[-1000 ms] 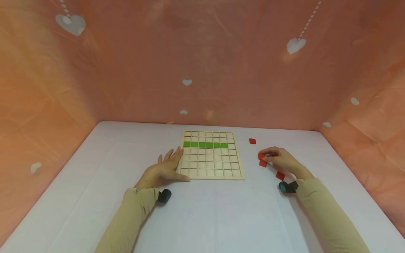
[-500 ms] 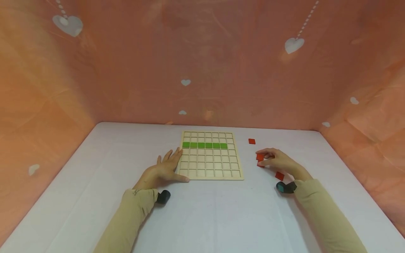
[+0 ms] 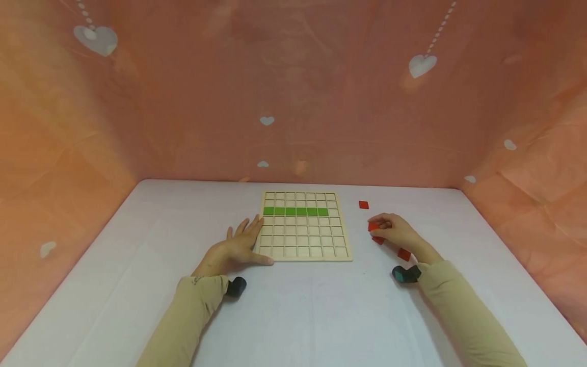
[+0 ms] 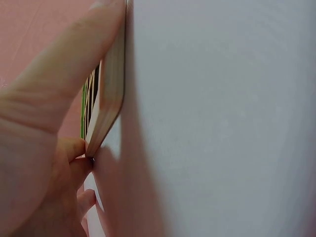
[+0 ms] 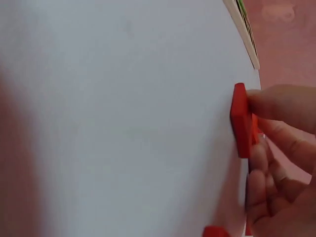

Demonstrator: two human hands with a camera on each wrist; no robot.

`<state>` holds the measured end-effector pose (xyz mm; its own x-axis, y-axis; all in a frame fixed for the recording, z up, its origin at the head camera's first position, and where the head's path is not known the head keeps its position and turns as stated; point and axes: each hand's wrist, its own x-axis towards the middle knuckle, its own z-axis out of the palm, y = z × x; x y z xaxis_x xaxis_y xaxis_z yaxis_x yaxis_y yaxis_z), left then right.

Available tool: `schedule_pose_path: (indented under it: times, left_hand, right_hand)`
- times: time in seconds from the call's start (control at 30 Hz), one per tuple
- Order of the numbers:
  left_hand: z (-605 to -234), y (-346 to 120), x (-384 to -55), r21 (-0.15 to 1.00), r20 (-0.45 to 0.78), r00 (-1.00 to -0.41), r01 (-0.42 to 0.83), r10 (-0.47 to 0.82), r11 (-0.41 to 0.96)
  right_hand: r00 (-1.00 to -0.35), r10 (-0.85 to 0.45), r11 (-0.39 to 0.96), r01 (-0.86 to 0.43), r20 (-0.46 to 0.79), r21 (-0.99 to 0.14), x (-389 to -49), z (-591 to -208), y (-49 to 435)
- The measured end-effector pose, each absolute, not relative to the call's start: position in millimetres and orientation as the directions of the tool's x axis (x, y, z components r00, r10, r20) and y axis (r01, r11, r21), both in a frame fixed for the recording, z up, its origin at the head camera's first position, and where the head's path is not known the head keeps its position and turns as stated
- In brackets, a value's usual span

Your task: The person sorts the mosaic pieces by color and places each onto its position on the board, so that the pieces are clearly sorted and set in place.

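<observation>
A pale wooden grid board [image 3: 307,259] lies mid-table, with a row of green square tiles [image 3: 291,211] in its cells. My left hand [image 3: 237,248] braces the board's near left corner, fingers extended against its left edge. Its thumb [image 4: 74,59] lies along the front edge in the left wrist view. Right of the board, my right hand [image 3: 399,234] pinches a red square tile [image 3: 373,226] between thumb and fingers. A second red tile [image 3: 378,240] lies just beneath it, partly hidden by the thumb; in the right wrist view, this nearer tile [image 5: 241,123] partly covers the pinched one.
Another red tile [image 3: 364,205] lies behind the right hand, and one more [image 3: 404,254] sits close to the right wrist. White cloth [image 3: 312,311] covers the table. An orange curtain [image 3: 293,92] with heart prints encloses the back and sides.
My right hand has shifted slightly left, drawing the pinched red tile a little away from the one beneath it. The left hand stays at the board's corner. The head view has moved slightly.
</observation>
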<state>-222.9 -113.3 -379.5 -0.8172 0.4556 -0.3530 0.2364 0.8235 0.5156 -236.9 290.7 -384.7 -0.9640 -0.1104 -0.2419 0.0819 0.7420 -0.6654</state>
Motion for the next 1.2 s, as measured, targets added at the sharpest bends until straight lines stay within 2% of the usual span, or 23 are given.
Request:
schedule_pose_path:
  times: [0.57,1.2]
  left_hand:
    - [-382,-113,-219,0.504,-0.357,-0.829,0.217,0.43,0.836]
    - [-379,-111,-221,0.515,-0.361,-0.827,0.208,0.431,0.831]
  right_hand:
    - [-0.964,-0.07,0.732,0.125,-0.257,-0.67,-236,-388,291]
    - [-0.975,-0.154,0.71,0.004,-0.161,-0.704,-238,-386,282]
